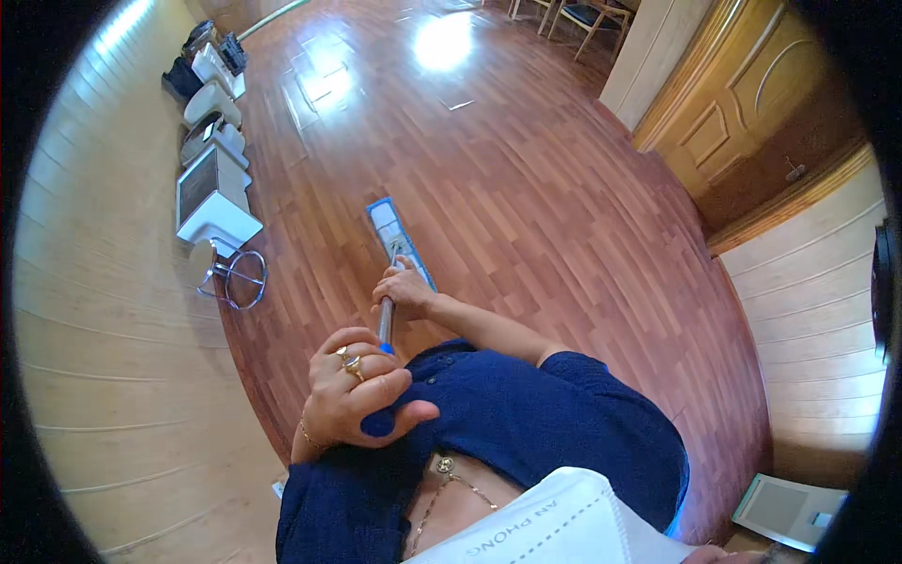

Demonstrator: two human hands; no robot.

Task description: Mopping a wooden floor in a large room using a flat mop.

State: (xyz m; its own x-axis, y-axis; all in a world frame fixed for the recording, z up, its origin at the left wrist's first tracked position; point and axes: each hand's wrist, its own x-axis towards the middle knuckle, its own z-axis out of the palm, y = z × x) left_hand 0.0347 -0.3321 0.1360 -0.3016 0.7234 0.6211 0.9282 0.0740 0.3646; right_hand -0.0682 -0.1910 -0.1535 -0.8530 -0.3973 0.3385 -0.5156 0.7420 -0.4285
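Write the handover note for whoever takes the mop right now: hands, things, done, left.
Left hand: closed around the blue top end of the mop handle, near the chest.
Right hand: gripping the handle lower down, arm stretched forward.
Flat mop head: flat on the wooden floor, straight ahead.
Nearby: white appliances lined along the left wall, a wire stand beside them, chairs at the far end.
Done: cannot tell from the floor which parts are mopped.
Left: probably the open floor ahead and to the right.
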